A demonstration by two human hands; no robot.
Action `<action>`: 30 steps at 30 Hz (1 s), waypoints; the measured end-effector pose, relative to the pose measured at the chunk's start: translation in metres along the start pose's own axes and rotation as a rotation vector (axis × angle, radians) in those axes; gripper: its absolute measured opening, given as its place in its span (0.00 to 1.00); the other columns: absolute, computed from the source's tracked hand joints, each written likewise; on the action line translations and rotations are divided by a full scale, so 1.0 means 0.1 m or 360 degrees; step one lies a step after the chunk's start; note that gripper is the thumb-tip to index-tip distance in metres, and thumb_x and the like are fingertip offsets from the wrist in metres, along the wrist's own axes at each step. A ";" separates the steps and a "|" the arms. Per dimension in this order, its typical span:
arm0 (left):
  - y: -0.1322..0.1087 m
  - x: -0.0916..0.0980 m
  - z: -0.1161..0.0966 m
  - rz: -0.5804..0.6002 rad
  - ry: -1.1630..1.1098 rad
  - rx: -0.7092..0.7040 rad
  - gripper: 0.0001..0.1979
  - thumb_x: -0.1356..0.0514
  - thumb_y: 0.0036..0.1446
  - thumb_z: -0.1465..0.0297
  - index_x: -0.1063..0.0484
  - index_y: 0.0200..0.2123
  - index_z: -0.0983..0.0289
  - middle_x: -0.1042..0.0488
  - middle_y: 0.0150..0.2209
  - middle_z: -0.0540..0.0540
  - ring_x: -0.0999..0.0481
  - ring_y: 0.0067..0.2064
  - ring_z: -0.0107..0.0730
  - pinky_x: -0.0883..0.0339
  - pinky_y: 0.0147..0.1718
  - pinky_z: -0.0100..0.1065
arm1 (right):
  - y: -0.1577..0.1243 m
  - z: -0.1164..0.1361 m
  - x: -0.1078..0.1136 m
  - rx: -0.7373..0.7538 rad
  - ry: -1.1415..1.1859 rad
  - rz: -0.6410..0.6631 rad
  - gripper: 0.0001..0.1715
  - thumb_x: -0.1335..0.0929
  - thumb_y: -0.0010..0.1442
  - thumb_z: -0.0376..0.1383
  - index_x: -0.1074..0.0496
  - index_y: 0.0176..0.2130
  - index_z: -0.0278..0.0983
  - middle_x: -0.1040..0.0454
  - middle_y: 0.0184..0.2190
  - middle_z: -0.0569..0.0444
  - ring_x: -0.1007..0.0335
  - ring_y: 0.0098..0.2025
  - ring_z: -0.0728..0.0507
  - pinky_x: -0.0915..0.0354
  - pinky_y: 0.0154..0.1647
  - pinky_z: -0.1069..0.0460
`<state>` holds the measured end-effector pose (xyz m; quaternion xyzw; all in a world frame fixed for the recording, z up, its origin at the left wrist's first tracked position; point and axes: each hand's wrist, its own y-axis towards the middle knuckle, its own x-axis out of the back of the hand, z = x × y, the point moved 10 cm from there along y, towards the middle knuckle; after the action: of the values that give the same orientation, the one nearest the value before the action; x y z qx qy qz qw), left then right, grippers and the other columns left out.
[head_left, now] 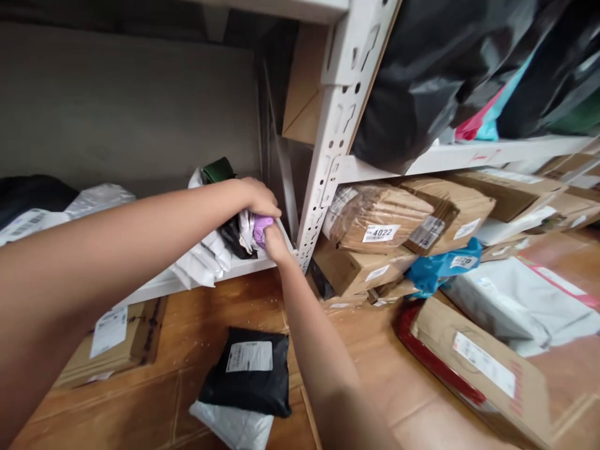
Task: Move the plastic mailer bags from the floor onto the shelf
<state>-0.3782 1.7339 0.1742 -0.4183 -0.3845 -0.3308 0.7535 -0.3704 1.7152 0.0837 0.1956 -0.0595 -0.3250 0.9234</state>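
Observation:
My left hand [257, 197] reaches over the row of parcels at the right end of the low shelf, its fingers together and bent down behind them, tips mostly hidden. Just below it, my right hand [276, 242] is closed against a purple plastic package [262, 230], which shows between the two hands. Beside this package stand a black parcel [233, 240] and crumpled white mailer bags [206, 259]. A dark green package [218, 170] sticks up behind my left wrist.
A perforated white shelf post [328, 137] rises just right of my hands. Labelled cartons [379, 219] are stacked beyond it, with a blue bag [443, 265]. On the floor lie a black parcel [253, 390], a brown box [482, 369] and a grey-white mailer [520, 300].

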 end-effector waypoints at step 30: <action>0.04 -0.18 0.06 0.0035 0.0101 0.0108 0.32 0.47 0.55 0.52 0.29 0.59 0.61 0.31 0.61 0.61 0.42 0.63 0.58 0.44 0.58 0.50 | -3.09 -1.35 -0.19 -0.0534 -0.1768 0.1651 0.59 0.25 0.46 0.29 0.52 0.70 0.32 0.43 0.63 0.26 0.42 0.61 0.20 0.34 0.53 0.29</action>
<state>-0.3857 1.7441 0.1594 -0.3861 -0.3669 -0.3224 0.7825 -0.5316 1.5500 -0.1630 -0.1910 -0.5474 0.0935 0.8094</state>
